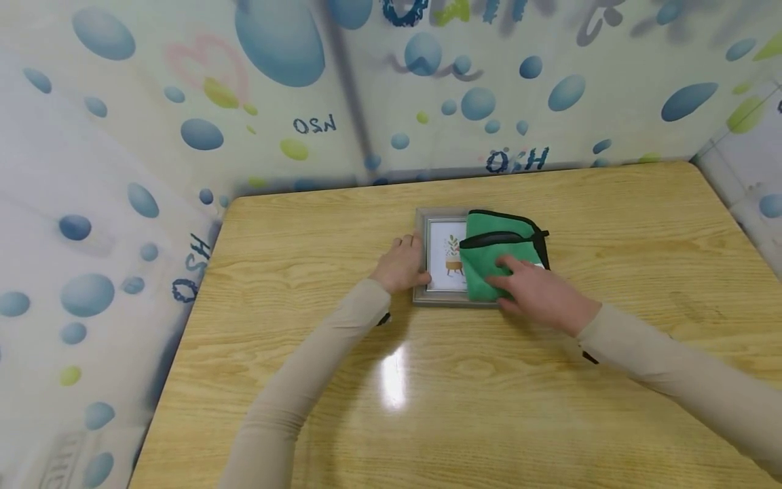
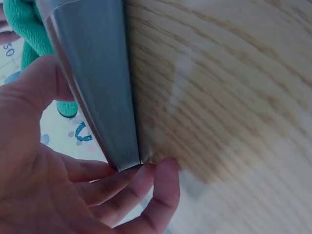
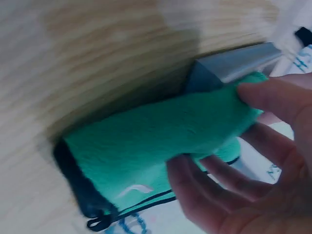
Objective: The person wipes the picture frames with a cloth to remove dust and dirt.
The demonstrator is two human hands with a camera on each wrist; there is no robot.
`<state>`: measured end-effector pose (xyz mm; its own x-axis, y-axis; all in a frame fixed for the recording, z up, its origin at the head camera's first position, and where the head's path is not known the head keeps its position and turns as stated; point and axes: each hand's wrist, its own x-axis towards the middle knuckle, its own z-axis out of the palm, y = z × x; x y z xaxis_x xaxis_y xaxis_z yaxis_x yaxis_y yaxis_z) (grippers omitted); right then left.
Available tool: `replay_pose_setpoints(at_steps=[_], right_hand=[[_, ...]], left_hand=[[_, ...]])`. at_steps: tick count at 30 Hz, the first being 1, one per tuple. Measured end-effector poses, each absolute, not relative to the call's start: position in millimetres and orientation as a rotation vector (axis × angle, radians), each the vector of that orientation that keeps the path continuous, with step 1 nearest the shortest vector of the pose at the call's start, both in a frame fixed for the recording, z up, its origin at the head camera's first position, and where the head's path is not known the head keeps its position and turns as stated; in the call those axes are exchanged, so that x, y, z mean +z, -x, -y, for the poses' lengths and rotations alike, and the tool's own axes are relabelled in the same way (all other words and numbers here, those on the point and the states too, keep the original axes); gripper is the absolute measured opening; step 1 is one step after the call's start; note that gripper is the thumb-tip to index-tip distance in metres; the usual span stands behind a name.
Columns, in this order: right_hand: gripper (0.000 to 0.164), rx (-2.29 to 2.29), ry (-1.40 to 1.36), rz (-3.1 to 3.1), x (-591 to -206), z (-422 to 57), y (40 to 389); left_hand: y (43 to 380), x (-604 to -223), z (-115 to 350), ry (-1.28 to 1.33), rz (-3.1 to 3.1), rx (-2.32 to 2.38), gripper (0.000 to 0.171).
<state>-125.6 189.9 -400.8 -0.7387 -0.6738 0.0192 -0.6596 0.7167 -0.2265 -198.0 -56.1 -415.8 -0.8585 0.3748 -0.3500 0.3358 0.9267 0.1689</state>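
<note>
A picture frame (image 1: 421, 296) with a grey border lies on the wooden table, and its white print shows a potted plant. My left hand (image 1: 400, 265) grips the frame's left side. In the left wrist view the thumb presses the front of the frame (image 2: 100, 83) while the fingers curl at its edge. A folded green cloth (image 1: 497, 261) with black edging covers the frame's right part. My right hand (image 1: 540, 295) holds this cloth near its lower edge; in the right wrist view, thumb and fingers pinch the fluffy green cloth (image 3: 161, 126) beside the frame's corner.
The wooden table (image 1: 293, 272) extends around the frame on all sides. Behind its far edge hangs a pale curtain (image 1: 379, 88) with blue and green drops, and more of it runs along the left.
</note>
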Motion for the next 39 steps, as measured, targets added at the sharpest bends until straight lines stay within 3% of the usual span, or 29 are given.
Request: replay_pose_setpoints(at_steps=[7,25,31,39], right_hand=[[0.033,-0.551,0.971,-2.833,-401.6,-184.1,129.2],[0.035,-0.589,0.675,-2.882,-412.3,-178.6,224.1],[0.035,-0.571,0.657,-2.876,-411.7,-177.5,227.0],[0.033,-0.424,0.788,-2.927,-411.5,-175.7,203.6]], left_hand=[[198.6,-417.5,55.3,-0.53,-2.7,0.134,0.093],[196.3,-418.5,56.3,-0.577,-2.701,0.13,0.093],[194.3,-422.8,55.4,-0.569,-2.729,0.116,0.093],[194.7,-423.8,54.2,-0.525,-2.737,0.1,0.094]])
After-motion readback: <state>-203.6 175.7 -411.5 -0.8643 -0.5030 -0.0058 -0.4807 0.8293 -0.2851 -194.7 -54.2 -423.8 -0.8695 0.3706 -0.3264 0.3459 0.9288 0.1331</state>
